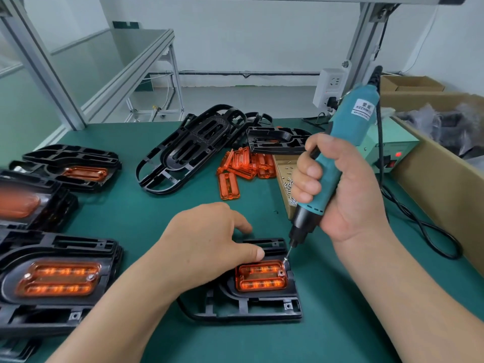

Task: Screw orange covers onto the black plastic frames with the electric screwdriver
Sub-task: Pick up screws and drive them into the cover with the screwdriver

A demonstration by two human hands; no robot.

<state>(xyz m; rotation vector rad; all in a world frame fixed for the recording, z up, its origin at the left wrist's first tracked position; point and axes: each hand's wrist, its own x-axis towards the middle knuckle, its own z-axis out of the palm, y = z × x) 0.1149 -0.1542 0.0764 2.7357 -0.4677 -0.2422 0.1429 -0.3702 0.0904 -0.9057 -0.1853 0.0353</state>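
Free room: I see bare green mat (146,218) between the stacked finished frames (57,279) at left and my left hand (207,247), and another strip right of the worked frame (248,307). Obstacles: my right hand (348,195) holds the electric screwdriver (351,119) tilted over that frame's far right corner. Loose orange covers (243,166), a screw box (284,176) and empty frames (193,145) crowd the centre rear. The cable (419,224) loops beside the cardboard wall (432,195).

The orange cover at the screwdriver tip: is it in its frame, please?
In: the orange cover lies flat in the black frame's recess.
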